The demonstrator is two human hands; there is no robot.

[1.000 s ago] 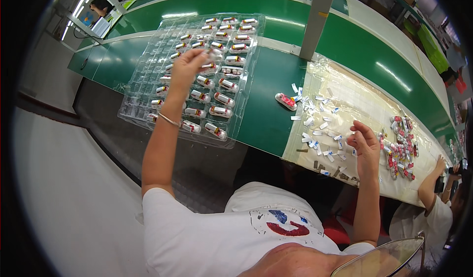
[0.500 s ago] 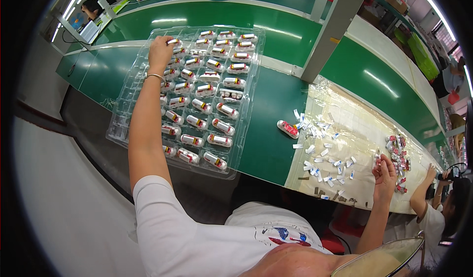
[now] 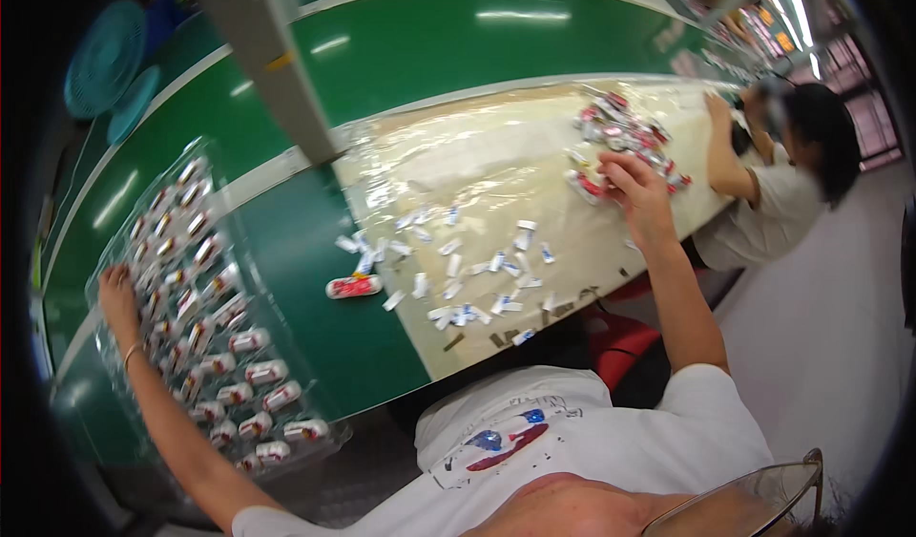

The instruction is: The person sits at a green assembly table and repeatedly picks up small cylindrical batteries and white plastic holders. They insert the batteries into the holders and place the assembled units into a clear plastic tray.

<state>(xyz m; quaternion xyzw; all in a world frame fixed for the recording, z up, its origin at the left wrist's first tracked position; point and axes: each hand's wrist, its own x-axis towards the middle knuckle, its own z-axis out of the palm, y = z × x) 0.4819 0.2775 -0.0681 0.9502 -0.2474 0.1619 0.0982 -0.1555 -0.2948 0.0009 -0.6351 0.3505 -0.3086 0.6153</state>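
Reaching w/ right hand (image 3: 637,193) into pile of small red-white plastic tubes (image 3: 620,141); grip unclear, left hand (image 3: 116,294) flat on clear blister tray (image 3: 205,336). Tubes prob light, stiff, slippery — pinch mid-body.

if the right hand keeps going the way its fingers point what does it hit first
Most likely the pile of small red and white packets: the right hand already has its fingertips at the pile's near edge, though depth is unclear.
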